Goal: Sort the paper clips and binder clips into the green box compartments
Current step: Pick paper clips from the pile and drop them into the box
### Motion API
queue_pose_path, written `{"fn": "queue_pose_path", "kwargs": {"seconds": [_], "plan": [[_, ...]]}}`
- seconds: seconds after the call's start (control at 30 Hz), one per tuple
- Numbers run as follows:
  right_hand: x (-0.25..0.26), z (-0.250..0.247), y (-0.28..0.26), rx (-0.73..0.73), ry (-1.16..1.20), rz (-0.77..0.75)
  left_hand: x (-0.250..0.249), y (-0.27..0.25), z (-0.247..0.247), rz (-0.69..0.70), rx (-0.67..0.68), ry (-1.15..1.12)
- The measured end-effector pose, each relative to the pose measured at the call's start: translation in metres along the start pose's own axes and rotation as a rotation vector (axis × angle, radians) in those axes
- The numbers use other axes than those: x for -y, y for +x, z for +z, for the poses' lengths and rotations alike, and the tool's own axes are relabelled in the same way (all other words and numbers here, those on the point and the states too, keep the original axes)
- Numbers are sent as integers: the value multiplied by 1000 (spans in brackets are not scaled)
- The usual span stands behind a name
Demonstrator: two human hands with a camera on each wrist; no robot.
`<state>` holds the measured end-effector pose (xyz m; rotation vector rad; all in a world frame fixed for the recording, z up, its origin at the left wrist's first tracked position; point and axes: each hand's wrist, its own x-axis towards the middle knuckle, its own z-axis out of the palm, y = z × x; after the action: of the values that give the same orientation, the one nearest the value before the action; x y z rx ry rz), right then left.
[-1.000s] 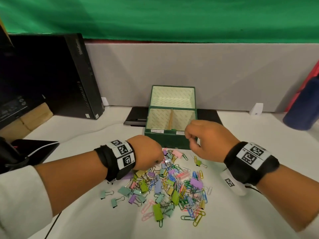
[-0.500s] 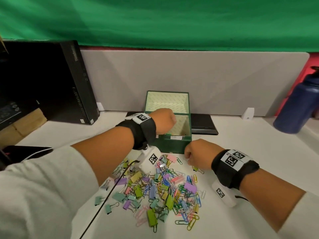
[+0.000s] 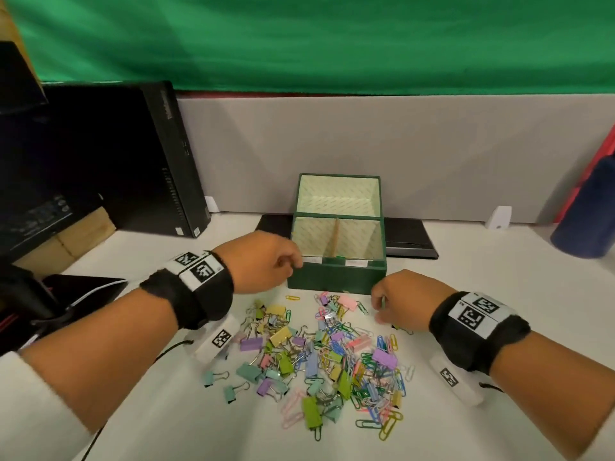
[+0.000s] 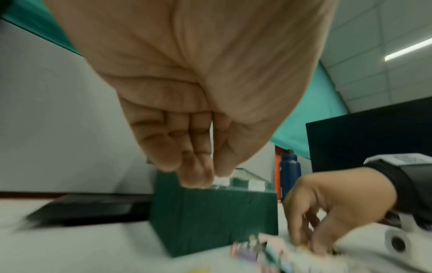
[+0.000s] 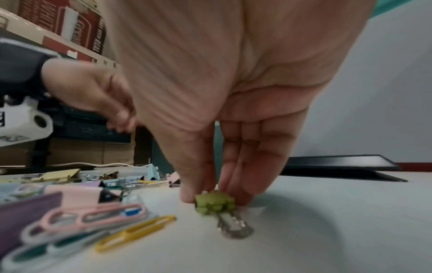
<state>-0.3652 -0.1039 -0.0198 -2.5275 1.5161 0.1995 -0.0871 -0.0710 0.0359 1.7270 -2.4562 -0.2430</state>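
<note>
Two hands work: right hand (image 5: 208, 186) pinches a green binder clip (image 5: 214, 203); lift cleanly. Left hand (image 3: 263, 261), fingertips together, seemingly empty.

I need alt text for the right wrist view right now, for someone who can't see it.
Seen from the wrist, the right hand reaches down to the white table, thumb and fingertips pinching a small green binder clip whose silver handles point toward the camera. Pink and yellow paper clips lie at lower left, and the left hand hangs blurred behind.
</note>
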Motion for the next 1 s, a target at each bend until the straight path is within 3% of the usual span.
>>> {"fn": "queue_pose_path", "kwargs": {"seconds": [0.07, 0.17, 0.27, 0.43, 0.57, 0.83, 1.0], "plan": [[2, 2, -1, 8, -9, -40, 20, -29, 11, -61, 129, 80], [5, 3, 0, 26, -28, -49, 41, -55, 27, -149, 197, 101], [10, 1, 1, 51, -48, -41, 49, -66, 40, -192, 193, 86], [18, -2, 1, -38, -17, -28, 47, -60, 56, -203, 178, 83], [21, 3, 1, 13, -48, -21, 44, -53, 57, -143, 190, 51], [16, 5, 11, 15, -22, 48, 51, -52, 56, -195, 115, 15], [16, 8, 16, -25, 8, 24, 47, -48, 58, -179, 168, 17]]}}
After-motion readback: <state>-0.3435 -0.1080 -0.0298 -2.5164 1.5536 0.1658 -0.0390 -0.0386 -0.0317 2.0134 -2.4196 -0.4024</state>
